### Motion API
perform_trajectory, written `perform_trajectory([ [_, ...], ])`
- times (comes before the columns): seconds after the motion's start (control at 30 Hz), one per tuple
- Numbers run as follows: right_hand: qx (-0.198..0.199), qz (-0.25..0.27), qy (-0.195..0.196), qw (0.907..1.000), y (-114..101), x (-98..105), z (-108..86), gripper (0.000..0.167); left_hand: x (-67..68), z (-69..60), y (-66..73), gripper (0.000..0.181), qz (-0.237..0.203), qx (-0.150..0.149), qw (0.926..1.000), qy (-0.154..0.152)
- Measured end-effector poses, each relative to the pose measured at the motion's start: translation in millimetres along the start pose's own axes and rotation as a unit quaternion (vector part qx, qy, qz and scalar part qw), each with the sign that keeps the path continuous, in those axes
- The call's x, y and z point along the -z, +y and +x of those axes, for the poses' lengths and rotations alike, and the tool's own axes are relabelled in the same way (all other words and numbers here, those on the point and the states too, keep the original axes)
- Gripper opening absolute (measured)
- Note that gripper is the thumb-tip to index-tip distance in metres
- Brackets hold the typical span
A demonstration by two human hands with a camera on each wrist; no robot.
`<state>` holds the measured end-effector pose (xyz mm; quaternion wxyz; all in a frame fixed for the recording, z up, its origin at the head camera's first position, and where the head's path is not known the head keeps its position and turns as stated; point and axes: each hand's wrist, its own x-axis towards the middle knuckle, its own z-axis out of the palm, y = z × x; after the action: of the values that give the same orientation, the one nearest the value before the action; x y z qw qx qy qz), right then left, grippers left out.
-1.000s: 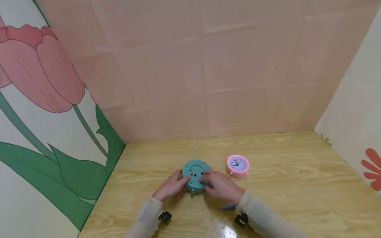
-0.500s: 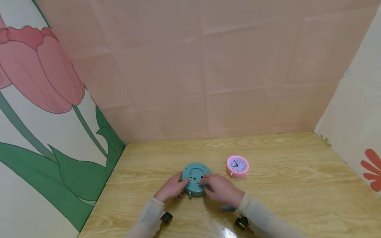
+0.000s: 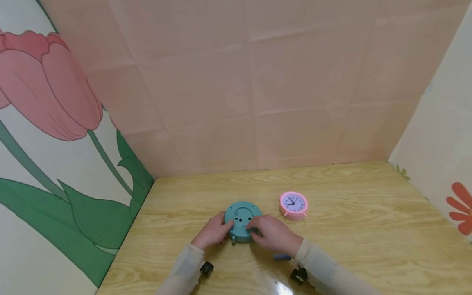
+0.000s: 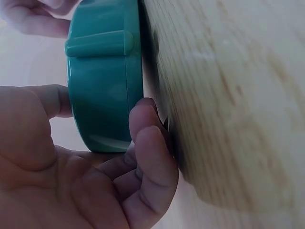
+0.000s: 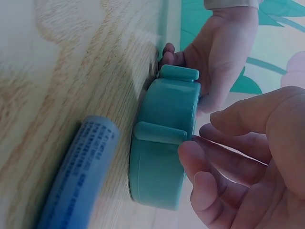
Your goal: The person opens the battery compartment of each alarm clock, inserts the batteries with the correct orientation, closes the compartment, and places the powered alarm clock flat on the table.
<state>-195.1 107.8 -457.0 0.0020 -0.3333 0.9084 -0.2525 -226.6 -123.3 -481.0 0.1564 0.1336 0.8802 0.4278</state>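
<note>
Surface (image 3: 354,233): wood-grain table.
Teal clock (image 3: 241,209): between the grips, apparently face-down, probably for access.
Left grip (image 3: 211,232): holds the clock's rim, thumb above, fingers beneath, likely steadying.
Right grip (image 3: 273,234): fingers curled at the clock; cannot tell whether pinching.
Blue tube (image 3: 281,257): near the right grip, seemingly within reach.

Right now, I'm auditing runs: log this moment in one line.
left hand: grips teal round object; right hand: at its upper face; pink clock: on table, face up; blue cylinder: on table
</note>
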Motion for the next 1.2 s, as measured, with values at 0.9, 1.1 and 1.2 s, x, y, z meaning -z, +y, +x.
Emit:
perform_trajectory([
  [0.9, -0.004, 0.005, 0.056, 0.9984, 4.9, 1.5, 23.3, 0.013, 6.0, 3.9, -2.5, 0.042, 0.034, -0.018, 0.9992, 0.013],
  [1.1, -0.015, -0.015, 0.038, 0.9991, 8.4, -2.8, 33.7, 0.01, 4.5, 4.2, -3.6, 0.035, 0.008, -0.022, 0.9997, 0.002],
  [1.2, -0.018, -0.025, 0.041, 0.9987, 10.1, -6.2, 35.9, 0.009, 2.7, 4.5, -5.2, 0.037, 0.006, -0.021, 0.9998, 0.001],
])
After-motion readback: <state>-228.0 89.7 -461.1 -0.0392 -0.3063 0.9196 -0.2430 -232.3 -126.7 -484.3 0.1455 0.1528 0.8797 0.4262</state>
